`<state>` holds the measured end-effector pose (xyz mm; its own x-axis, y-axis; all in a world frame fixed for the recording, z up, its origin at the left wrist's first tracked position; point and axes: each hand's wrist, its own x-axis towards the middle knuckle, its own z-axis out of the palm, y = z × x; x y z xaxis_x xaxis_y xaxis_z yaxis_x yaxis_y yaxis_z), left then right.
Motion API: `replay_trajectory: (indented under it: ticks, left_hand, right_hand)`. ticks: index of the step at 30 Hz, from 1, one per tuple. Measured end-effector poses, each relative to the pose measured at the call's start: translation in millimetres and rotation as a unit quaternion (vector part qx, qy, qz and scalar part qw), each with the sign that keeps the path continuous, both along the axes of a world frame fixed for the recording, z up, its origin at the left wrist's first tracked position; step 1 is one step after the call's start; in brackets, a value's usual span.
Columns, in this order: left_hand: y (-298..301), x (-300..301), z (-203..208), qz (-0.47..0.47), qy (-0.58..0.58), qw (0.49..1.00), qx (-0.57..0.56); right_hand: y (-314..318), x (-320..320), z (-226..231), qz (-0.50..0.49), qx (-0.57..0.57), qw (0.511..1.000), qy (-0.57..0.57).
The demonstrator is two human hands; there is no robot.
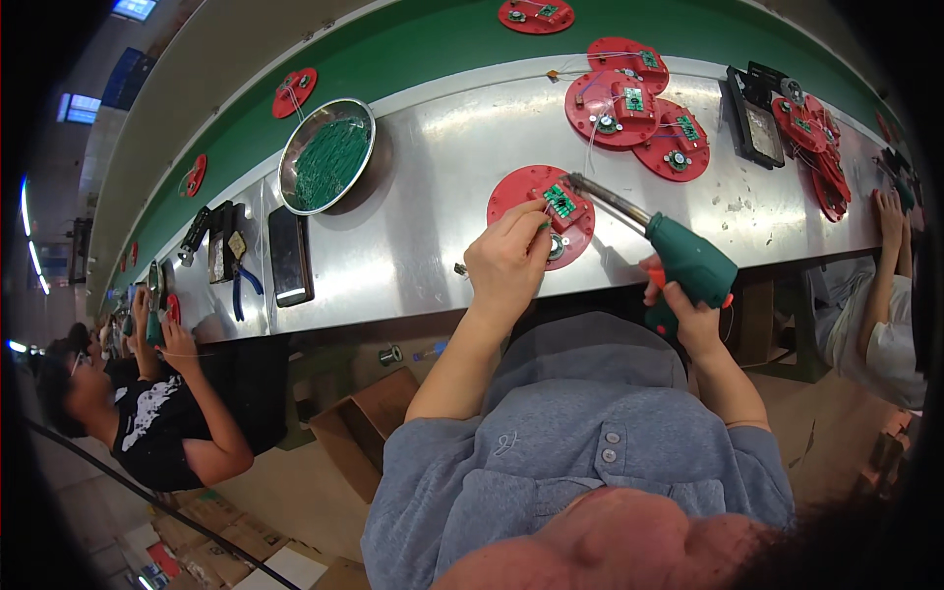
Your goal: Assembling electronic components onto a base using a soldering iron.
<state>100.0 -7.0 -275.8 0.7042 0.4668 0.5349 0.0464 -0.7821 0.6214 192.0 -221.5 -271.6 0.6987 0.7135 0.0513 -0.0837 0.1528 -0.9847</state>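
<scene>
My right hand (691, 317) grips a green soldering gun (694, 260) by its handle. The gun's metal tip points left and ends at or just above a small green circuit board (560, 203). That board sits on a round red plastic plate (511, 197) lying on the bench in front of me. My left hand (506, 258) rests over the plate's lower left, fingers pinched at the board's left edge. They seem to hold a thin wire, mostly hidden, with a green bit showing beside the fingertips. A round metallic part shows on the plate below the board.
A metal bowl (371, 147) of green wires stands left on the steel bench (433, 128). Near it lie a phone (289, 256) and blue-handled pliers (239, 270). Several wired red plates (580, 98) overlap at the back right, beside a black tray (757, 123). Co-workers work at both sides.
</scene>
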Motion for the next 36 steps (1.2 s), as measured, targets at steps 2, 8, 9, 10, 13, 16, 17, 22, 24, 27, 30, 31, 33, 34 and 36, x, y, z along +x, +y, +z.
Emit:
replay_trajectory:
  ticks: [2, 8, 9, 10, 13, 16, 17, 22, 24, 27, 30, 31, 33, 34, 36]
  left_hand:
    - [0.5, 2.0, -1.4, 0.004, -0.006, 1.0, 0.002]
    - [0.2, 6.5, 5.5, 0.022, 0.006, 0.999, 0.039]
    - [0.1, 6.7, 6.6, 0.028, 0.013, 0.998, 0.048]
    - [-0.4, 7.1, 6.5, 0.028, 0.014, 0.998, 0.048]
    - [-1.1, 7.6, 6.3, 0.031, 0.019, 0.998, 0.048]
    - [-1.0, 6.9, 6.5, 0.033, 0.022, 0.998, 0.049]
    - [-0.7, 6.7, 6.4, 0.033, 0.024, 0.998, 0.05]
    - [0.0, 7.1, 4.9, 0.029, 0.021, 0.998, 0.053]
    - [0.9, 6.4, 2.8, 0.024, 0.015, 0.998, 0.061]
    - [0.8, 7.8, 3.2, 0.022, 0.011, 0.998, 0.062]
    - [0.6, 7.8, 3.4, 0.022, 0.01, 0.998, 0.058]
    - [0.2, 7.9, 3.8, 0.021, 0.01, 0.998, 0.058]
    - [-0.8, 8.2, 4.8, 0.023, 0.018, 0.998, 0.05]
    - [-0.6, 8.0, 4.7, 0.023, 0.018, 0.998, 0.05]
    - [-0.2, 7.7, 4.3, 0.024, 0.014, 0.998, 0.053]
  right_hand:
    - [-8.8, -2.4, 0.8, -0.006, -0.03, 0.999, 0.009]
    - [-11.5, -0.3, 4.6, -0.001, -0.103, 0.995, -0.014]
    - [-11.6, 0.5, 3.9, 0.009, -0.119, 0.992, -0.037]
    - [-12.0, 0.6, 4.2, 0.009, -0.12, 0.992, -0.036]
    - [-12.1, 1.3, 4.8, 0.005, -0.123, 0.991, -0.048]
    - [-12.2, 2.7, 4.0, 0.013, -0.118, 0.99, -0.071]
    - [-12.6, 2.9, 4.3, 0.011, -0.128, 0.989, -0.073]
    - [-15.6, 4.1, 3.4, 0.014, -0.159, 0.986, -0.054]
    - [-13.5, 4.2, 5.1, 0.007, -0.172, 0.982, -0.077]
    - [-11.9, 4.0, 6.2, -0.013, -0.171, 0.979, -0.112]
    - [-9.7, 2.8, 8.6, -0.023, -0.169, 0.978, -0.123]
    - [-8.2, 2.5, 10.5, -0.024, -0.169, 0.978, -0.123]
    - [-5.9, 2.7, 15.2, -0.031, -0.167, 0.977, -0.13]
    - [-7.0, 3.1, 16.4, -0.032, -0.167, 0.977, -0.13]
    - [-10.0, 3.8, 17.2, -0.013, -0.211, 0.976, -0.058]
